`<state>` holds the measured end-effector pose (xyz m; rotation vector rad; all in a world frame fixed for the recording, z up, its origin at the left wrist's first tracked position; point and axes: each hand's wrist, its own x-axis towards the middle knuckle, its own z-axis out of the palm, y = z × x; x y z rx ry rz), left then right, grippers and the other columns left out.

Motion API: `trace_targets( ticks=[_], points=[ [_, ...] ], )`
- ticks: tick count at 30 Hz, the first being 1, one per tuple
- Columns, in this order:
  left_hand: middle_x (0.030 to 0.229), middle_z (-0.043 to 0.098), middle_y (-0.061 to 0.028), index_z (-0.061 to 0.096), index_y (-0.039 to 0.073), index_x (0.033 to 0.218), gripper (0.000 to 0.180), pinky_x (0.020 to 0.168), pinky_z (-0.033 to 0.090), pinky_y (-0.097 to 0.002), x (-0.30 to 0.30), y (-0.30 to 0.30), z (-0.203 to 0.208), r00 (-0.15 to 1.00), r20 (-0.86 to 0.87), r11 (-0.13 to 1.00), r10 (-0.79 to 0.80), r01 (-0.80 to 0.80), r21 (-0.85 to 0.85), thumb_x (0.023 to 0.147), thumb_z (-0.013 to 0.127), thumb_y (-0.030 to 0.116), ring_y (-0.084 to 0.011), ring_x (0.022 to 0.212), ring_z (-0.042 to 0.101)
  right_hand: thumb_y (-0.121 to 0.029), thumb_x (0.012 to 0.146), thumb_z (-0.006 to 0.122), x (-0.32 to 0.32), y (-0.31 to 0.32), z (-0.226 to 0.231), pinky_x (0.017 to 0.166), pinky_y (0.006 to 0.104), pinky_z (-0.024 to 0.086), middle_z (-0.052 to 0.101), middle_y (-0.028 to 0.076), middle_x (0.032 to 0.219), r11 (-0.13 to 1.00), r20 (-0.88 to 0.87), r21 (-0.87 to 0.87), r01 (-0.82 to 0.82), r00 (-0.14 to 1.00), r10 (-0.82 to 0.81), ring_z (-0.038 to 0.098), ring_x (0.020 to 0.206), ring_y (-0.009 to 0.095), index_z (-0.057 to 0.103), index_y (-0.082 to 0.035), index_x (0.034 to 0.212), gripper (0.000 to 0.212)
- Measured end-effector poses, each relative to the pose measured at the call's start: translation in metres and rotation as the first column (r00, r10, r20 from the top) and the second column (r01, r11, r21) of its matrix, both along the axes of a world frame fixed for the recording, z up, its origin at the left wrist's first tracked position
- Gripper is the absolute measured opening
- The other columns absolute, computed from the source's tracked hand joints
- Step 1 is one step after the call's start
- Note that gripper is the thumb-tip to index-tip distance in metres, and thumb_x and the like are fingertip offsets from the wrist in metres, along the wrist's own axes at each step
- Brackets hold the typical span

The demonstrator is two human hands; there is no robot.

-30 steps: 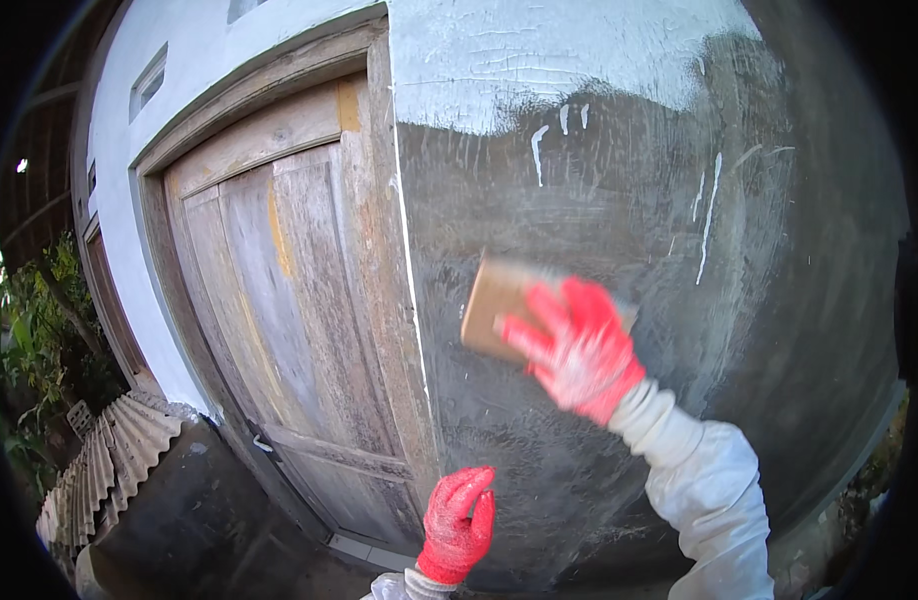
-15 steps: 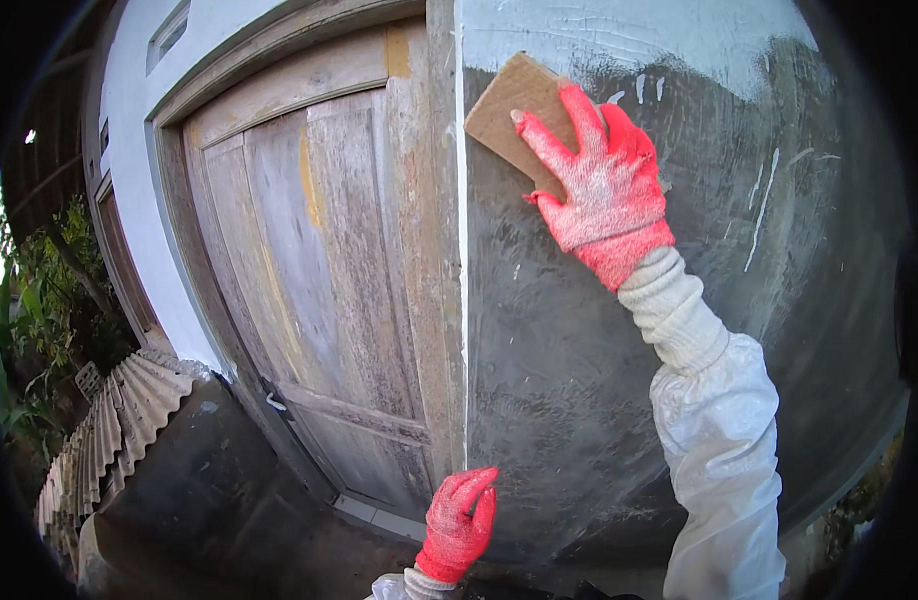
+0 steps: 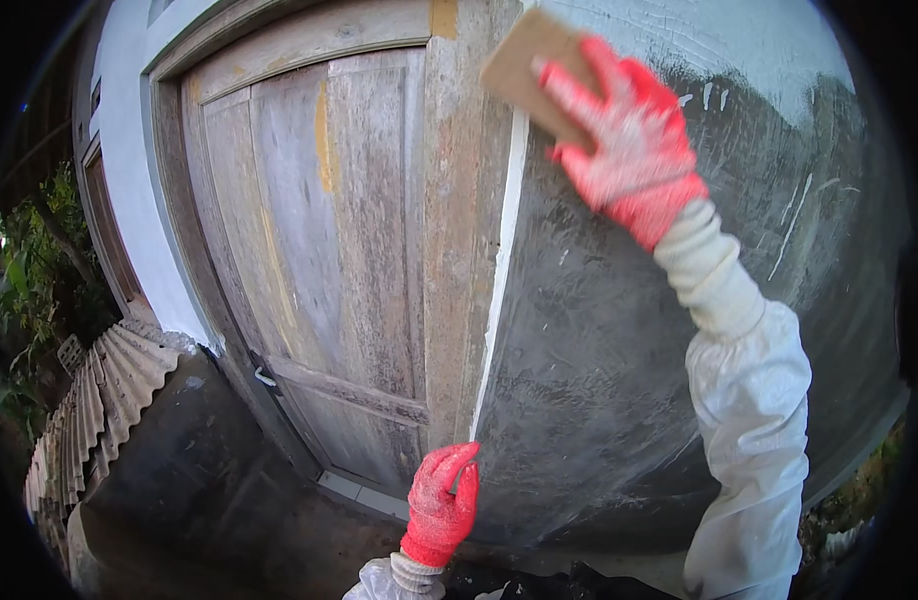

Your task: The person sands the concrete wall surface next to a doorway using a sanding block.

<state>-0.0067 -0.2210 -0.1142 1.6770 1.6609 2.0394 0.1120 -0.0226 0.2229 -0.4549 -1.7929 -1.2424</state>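
A flat brown rectangular block point(image 3: 532, 72) is held by my right hand point(image 3: 634, 145), in a red, dust-whitened glove. The block lies against the upper wall, overlapping the top of the white strip point(image 3: 500, 270) beside the door frame. Behind it, the wall is white above and dark grey plaster point(image 3: 599, 350) below. Low down, my left hand point(image 3: 441, 510), in a matching glove, is loosely curled near the strip's lower end. Its thumb stands apart from the fingers, and I see nothing held there. The block and right fingers are slightly blurred.
A weathered wooden door point(image 3: 364, 230) with a small white handle point(image 3: 266, 378) fills the left middle. Corrugated sheets point(image 3: 109, 400) rest on a low dark wall point(image 3: 189, 470) at the lower left. Green plants point(image 3: 54, 270) grow beyond them.
My right hand and the block have moved up the wall, over the white strip's top. The view has shifted, so door and wall sit differently. The left hand keeps its loose curl.
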Motion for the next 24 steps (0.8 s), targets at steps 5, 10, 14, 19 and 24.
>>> trace_targets(
  ticks=[5,10,14,19,24],
  points=[
    [0.111,0.070,-0.0175,0.069,0.004,0.119,0.031,0.091,0.054,-0.0394,0.004,0.011,-0.016,0.999,0.042,0.999,-0.035,0.035,0.000,0.089,0.067,-0.001,-0.0349,0.103,0.068,-0.035,0.074,0.082,-0.008,-0.004,-0.053,0.104,0.0518,0.048,0.042,0.017,0.153,1.000,-0.136,-0.019,0.011,0.991,-0.014,0.052,0.126,0.043,0.053,-0.032,0.148,0.079],
    [0.119,0.066,-0.0190,0.065,0.004,0.127,0.038,0.094,0.052,-0.0396,0.012,0.009,-0.050,0.995,0.097,0.994,-0.035,0.045,-0.103,0.090,0.069,0.001,-0.0356,0.108,0.066,-0.030,0.092,0.057,0.006,-0.006,-0.333,0.116,0.0584,0.033,0.031,0.008,0.163,0.933,0.653,-0.250,0.260,0.756,-0.036,0.036,0.139,0.042,0.044,-0.032,0.154,0.063],
    [0.126,0.062,-0.0201,0.058,0.003,0.135,0.047,0.095,0.052,-0.0404,0.006,0.017,-0.064,0.995,0.057,0.985,-0.078,0.085,-0.148,0.089,0.070,0.002,-0.0355,0.111,0.065,-0.028,0.092,0.057,0.015,-0.007,-0.314,0.113,0.0560,0.037,0.035,0.007,0.160,0.905,0.554,-0.389,0.172,0.829,0.080,0.041,0.134,0.039,0.049,-0.030,0.151,0.060],
    [0.129,0.059,-0.0203,0.051,0.000,0.141,0.052,0.096,0.052,-0.0400,0.002,0.053,-0.022,0.999,0.029,0.998,-0.045,0.045,-0.033,0.091,0.065,-0.002,-0.0327,0.110,0.063,-0.034,0.076,0.079,-0.004,-0.017,-0.172,0.104,0.0565,0.041,0.040,0.013,0.156,0.933,0.003,-0.356,-0.044,0.999,0.048,0.042,0.129,0.042,0.055,-0.026,0.146,0.075],
    [0.142,0.047,-0.0275,0.036,-0.007,0.151,0.064,0.105,0.046,-0.0436,0.031,0.075,-0.047,0.999,-0.028,0.999,0.034,-0.035,-0.023,0.093,0.062,-0.002,-0.0389,0.127,0.052,-0.034,0.075,0.080,-0.005,-0.024,-0.259,0.101,0.0553,0.041,0.045,0.007,0.152,0.873,-0.054,-0.482,-0.076,0.997,0.057,0.044,0.126,0.039,0.059,-0.032,0.143,0.071]
  ],
)
